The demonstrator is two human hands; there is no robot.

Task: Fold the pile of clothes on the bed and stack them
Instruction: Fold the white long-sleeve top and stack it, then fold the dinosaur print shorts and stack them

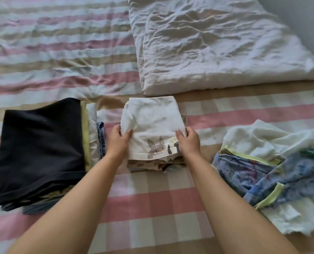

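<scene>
— Fingers (116, 129) first: what do they do?
— Those of the left hand (118, 143) curl round the left edge of the white garment (152, 121), with the thumb laid on top of the cloth. The right hand (188, 143) does the same at the right edge: thumb on top, fingers wrapped round the side. Both grasp it.
— And where is that garment?
— Mid-bed, folded into a rough rectangle, with a grey rabbit print (155, 149) at its near edge. It lies over a small stack (152, 163) of folded beige, patterned pieces, whose near edges peek out below it. Whether its full weight rests there, I cannot tell.
— What's on the left?
— A bigger stack (40, 149), just beside the left hand, topped by a black piece. A yellow-green layer (84, 125), something pale and a strip of denim (101, 138) show along its right side.
— On the right?
— A loose heap (299, 171), apart from the right hand, not folded: a blue floral garment (258, 173) with yellow-green trim lies crumpled across white cloth (258, 138).
— And underneath?
— A sheet (152, 202) checked in pink, beige and white carries it all. A rumpled white duvet (216, 44) lies beyond the small stack, to the far right, and a striped cover (51, 52) to the far left.
</scene>
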